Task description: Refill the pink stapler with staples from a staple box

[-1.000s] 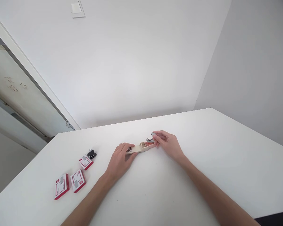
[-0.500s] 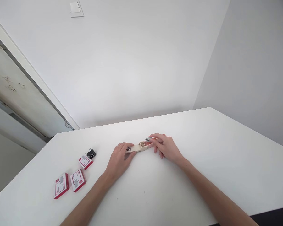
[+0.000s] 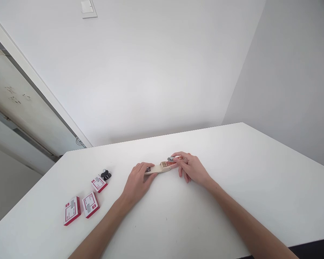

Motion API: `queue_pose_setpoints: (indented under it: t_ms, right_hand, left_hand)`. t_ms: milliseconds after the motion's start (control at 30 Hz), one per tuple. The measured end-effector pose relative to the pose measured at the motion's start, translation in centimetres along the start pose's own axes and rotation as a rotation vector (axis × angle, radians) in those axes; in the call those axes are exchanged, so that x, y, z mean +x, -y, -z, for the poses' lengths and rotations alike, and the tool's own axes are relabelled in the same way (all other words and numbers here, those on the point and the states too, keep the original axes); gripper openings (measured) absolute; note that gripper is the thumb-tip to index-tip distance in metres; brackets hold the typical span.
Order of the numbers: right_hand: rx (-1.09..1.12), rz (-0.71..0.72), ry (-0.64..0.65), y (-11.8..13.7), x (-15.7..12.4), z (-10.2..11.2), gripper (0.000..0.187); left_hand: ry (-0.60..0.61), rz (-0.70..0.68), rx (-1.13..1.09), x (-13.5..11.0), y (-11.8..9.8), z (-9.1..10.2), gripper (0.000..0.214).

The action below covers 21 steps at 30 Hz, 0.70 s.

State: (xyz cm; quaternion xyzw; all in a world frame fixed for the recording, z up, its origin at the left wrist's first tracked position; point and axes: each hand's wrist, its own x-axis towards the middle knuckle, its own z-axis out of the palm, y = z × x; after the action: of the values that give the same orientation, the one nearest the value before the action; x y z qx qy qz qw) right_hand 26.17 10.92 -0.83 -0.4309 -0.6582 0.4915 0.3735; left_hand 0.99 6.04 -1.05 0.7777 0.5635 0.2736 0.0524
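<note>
A long beige stapler (image 3: 162,167) lies opened on the white table (image 3: 232,187), its red inner channel showing near its right end. My left hand (image 3: 137,182) holds down the stapler's left end with fingers curled over it. My right hand (image 3: 192,167) pinches a small silvery strip of staples (image 3: 170,158) at the stapler's right end, right over the red channel. The fingertips hide part of the strip.
Three small red-and-white staple boxes (image 3: 86,205) lie at the table's left, with a black binder clip (image 3: 106,175) just beyond them. A white wall with a switch plate (image 3: 88,8) rises behind the table. A door frame (image 3: 37,90) runs along the left.
My right hand has lowered from a raised pinch above the stapler down onto its right end with the staple strip. My left hand has stayed on the left end.
</note>
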Motion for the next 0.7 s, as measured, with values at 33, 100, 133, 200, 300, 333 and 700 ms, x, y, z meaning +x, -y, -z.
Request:
queue_pose_setpoints:
  t_ms: [33,100,133,200,300,333,700]
  right_hand:
    - [-0.002,0.0,0.005,0.03,-0.01,0.02,0.043]
    - [-0.01,-0.003,0.014,0.12,-0.07,0.04,0.042]
    - [-0.015,-0.003,0.017,0.17,-0.11,0.03,0.04]
    - [-0.025,0.006,0.023,0.22,-0.15,-0.02,0.038]
    - [-0.003,0.013,0.023,0.1,-0.07,-0.08,0.039]
    - [0.013,0.011,0.016,0.01,-0.01,-0.08,0.04]
    - [-0.049,0.018,0.004,0.27,-0.23,0.08,0.036]
  left_hand:
    - [0.0,0.003,-0.001,-0.01,-0.02,0.0,0.025]
    - [0.006,0.009,-0.002,-0.04,-0.06,0.02,0.024]
    - [0.009,0.012,-0.002,-0.05,-0.09,0.04,0.024]
    - [0.016,0.018,-0.004,-0.06,-0.13,0.06,0.024]
    - [0.023,0.026,-0.012,-0.07,-0.1,0.06,0.023]
    - [0.024,0.026,-0.015,-0.07,-0.07,0.04,0.023]
    - [0.024,0.018,-0.019,-0.07,-0.06,0.07,0.025]
